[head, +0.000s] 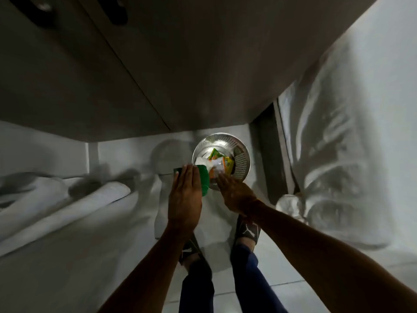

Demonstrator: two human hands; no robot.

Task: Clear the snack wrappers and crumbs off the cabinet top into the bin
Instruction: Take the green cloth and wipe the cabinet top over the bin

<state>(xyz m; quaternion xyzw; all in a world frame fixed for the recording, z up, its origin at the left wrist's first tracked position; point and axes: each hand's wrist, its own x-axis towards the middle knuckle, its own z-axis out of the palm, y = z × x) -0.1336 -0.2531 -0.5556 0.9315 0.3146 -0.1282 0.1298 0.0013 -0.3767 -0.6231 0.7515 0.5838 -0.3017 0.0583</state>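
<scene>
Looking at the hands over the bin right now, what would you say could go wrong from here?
1. The green wrapper under the left hand hangs partly outside the metal bin's rim, so it may drop onto the white sheet below.
2. The bin already holds wrappers near the rim, so the right hand might knock some out.

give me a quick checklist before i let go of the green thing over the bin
1. Bin under the hands: ok, the metal bin sits on the floor right ahead of both hands.
2. Green wrapper over the opening: not ok, it sits at the near rim, partly outside.
3. Left hand grip: cannot tell, the flat hand covers the wrapper and the fingertips are hidden.
4. Right hand free: ok, open with nothing seen in it, fingers at the rim.
5. Room in the bin: ok, orange and yellow wrappers lie inside, below the rim.
6. Crumbs: cannot tell, too small and dim.
</scene>
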